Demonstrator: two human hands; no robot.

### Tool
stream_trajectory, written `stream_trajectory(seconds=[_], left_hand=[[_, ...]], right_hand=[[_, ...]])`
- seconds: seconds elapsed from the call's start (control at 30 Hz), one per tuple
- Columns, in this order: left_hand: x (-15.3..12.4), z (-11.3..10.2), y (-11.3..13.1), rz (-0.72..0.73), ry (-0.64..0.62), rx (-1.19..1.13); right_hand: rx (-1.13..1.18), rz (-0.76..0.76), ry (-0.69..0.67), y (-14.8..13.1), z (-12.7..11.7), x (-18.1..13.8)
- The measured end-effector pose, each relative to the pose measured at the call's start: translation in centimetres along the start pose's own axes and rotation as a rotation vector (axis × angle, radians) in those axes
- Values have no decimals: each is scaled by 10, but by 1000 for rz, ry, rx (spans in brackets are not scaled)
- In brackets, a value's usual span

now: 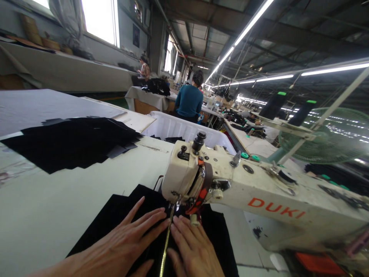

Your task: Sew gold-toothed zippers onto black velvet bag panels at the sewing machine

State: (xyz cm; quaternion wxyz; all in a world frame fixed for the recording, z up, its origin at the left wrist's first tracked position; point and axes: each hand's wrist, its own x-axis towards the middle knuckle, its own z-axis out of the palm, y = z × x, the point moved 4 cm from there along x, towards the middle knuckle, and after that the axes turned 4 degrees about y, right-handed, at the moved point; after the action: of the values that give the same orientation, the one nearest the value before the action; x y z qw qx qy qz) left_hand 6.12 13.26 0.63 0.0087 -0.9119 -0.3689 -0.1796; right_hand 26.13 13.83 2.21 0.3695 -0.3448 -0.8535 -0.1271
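Note:
A piece of black fabric [115, 215] lies flat on the pale table under the needle end of a cream sewing machine [181, 169] marked DUKI. Along the middle of the cloth runs a narrow gold strip [165, 248], leading up to the presser foot. My left hand [135, 234] rests on the fabric left of the strip, fingers stretched out and spread. On the strip's other side my right hand [193, 246] presses the cloth, its fingers extended close to the needle area. Both hands touch the fabric without gripping it. The needle itself is hard to make out.
A stack of black cut pieces [83, 142] lies at the left of the table [57, 200]. Behind the machine stands a white plastic bin [210, 134] holding dark pieces. A person in a blue top [188, 100] sits beyond it. At right are thread cones [273, 105] and a fan [340, 134].

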Motion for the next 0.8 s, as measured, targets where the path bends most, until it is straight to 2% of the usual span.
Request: stream_trajectory(seconds=[0.17, 0.3, 0.6, 0.8], left_hand=[[2, -6, 6, 54, 124, 113], [7, -12, 14, 118, 176, 210], [14, -17, 16, 64, 225, 138], [7, -10, 13, 79, 203, 103]], right_hand=[[6, 14, -42, 2, 0, -2], [13, 13, -67, 2, 0, -1], [-38, -13, -16, -2, 1, 1], [-40, 16, 7, -2, -1, 3]])
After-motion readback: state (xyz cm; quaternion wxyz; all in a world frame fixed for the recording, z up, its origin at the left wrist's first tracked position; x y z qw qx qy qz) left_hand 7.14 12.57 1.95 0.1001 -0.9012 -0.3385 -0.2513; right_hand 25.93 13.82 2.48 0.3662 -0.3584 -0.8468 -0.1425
